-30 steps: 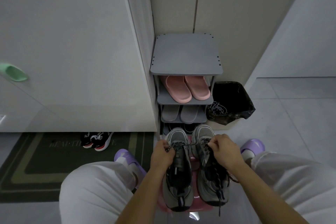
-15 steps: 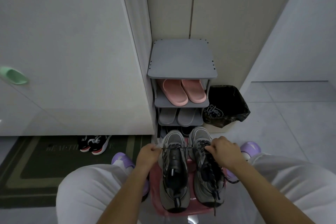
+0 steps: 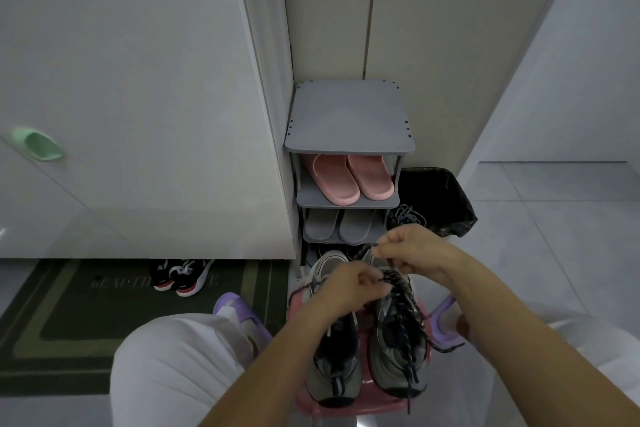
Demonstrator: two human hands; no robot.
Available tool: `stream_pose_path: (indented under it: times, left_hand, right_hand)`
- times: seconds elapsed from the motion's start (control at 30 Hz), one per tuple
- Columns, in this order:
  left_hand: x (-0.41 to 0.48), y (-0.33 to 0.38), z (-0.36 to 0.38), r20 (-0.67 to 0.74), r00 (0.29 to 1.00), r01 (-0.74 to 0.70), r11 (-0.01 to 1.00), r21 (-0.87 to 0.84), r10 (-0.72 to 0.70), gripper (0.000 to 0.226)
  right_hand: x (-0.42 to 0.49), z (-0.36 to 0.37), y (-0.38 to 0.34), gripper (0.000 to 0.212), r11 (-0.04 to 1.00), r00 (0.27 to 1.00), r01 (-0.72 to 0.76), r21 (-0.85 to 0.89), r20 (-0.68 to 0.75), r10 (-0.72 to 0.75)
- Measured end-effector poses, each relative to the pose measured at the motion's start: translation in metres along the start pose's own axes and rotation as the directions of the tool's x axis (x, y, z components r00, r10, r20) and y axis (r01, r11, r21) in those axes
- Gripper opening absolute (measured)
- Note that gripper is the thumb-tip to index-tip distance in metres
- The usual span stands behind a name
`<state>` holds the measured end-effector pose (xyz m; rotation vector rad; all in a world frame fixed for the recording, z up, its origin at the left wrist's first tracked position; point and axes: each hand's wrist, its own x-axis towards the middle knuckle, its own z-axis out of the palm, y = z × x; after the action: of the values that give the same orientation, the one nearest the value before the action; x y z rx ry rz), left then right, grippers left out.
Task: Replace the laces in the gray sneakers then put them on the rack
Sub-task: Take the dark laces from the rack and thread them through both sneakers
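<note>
Your gray sneakers [image 3: 398,357] stand side by side, toes pointing away from you, on a glossy pink plastic stool [image 3: 346,410] between your knees. Their uppers are layered gray panels with dark mesh, rounded at the toe. A thick, round, dark lace [image 3: 403,308] flecked with white runs in loose crossings over the sneaker on your right.

Your left grip [image 3: 349,282] has its fingers curled and pinches that lace just above the shoe's tongue. Your right grip [image 3: 412,250], at 1 o'clock from the left, pinches the lace's dark tip between thumb and fingers. A short span hangs between the two.

At 12 o'clock from the sneakers stands the shoe rack [image 3: 348,118], matte gray with flat, round-cornered shelves. Smooth pink slippers [image 3: 346,180] sit on its second shelf and gray slippers [image 3: 341,225] on the one below. Just beside the rack, at 1 o'clock from the sneakers, is a bin lined with a crinkled black bag [image 3: 440,198], a pale tangle of cord [image 3: 407,215] on its near edge.

The floor [image 3: 554,236] is pale, smooth, large tile. At 9 o'clock lies a dark green doormat [image 3: 69,315] with lighter borders, and black-and-red sneakers [image 3: 183,276] sit at its far edge under a white cabinet [image 3: 138,80] that bears a mint-green handle [image 3: 36,144]. You wear white trousers [image 3: 173,367] and lilac slippers [image 3: 235,308].
</note>
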<state>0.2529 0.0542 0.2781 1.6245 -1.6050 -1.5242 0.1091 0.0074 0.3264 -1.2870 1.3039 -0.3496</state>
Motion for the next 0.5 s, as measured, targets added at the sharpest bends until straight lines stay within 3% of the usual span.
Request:
stream_pose_path:
  times: [0.1, 0.17, 0.37, 0.5]
  left_hand:
    - [-0.005, 0.012, 0.013, 0.009, 1.0, -0.025, 0.967, -0.252, 0.028, 0.007]
    - [-0.006, 0.013, 0.014, 0.012, 1.0, 0.013, 0.945, -0.326, -0.01, 0.011]
    - [-0.016, -0.007, -0.016, -0.073, 0.996, 0.037, 0.982, -0.184, -0.051, 0.022]
    - [-0.022, -0.021, -0.041, -0.086, 0.993, 0.068, 0.982, -0.175, -0.084, 0.021]
  right_hand:
    - [0.003, 0.005, -0.012, 0.022, 0.999, 0.999, 0.039, -0.021, 0.014, -0.039]
    - [0.005, 0.006, -0.013, 0.023, 0.991, 0.996, 0.081, -0.103, -0.04, -0.085]
    - [0.011, -0.001, 0.001, 0.019, 0.901, 0.954, 0.072, -0.427, -0.233, -0.187]
    - [0.015, -0.006, 0.016, 0.012, 0.901, 0.93, 0.032, -0.432, -0.318, -0.185]
